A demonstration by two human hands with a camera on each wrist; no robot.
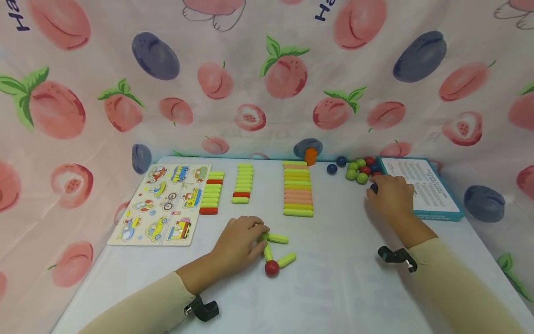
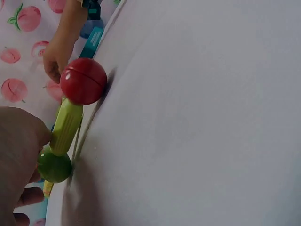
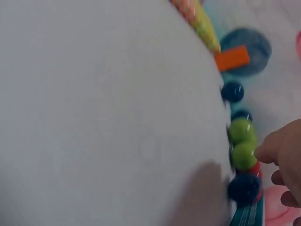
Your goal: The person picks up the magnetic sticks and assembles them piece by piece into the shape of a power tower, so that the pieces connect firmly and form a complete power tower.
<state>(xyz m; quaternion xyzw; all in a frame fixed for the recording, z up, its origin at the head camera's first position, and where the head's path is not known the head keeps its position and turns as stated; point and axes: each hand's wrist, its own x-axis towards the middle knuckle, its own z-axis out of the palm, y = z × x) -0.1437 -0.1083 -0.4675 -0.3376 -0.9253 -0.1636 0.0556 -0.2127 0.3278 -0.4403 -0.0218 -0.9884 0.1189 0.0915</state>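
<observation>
The left hand's (image 1: pixel 239 243) grip is closed, thumb and bent fingers pinching a green ball (image 2: pixel 54 165) on the near part of the surface (image 1: pixel 333 273). A green stick (image 1: pixel 268 252) joins that ball to a red ball (image 1: pixel 272 268); two more sticks lead off the pair, one from each ball. The right hand's (image 1: pixel 392 195) grip is partly open, thumb and fingers apart, just beside a dark blue ball (image 1: pixel 373 188) (the right wrist view, though blurred, shows a gap between them). Loose balls (image 1: pixel 351 174) cluster beyond, beside a teal-edged box (image 1: pixel 421 183).
</observation>
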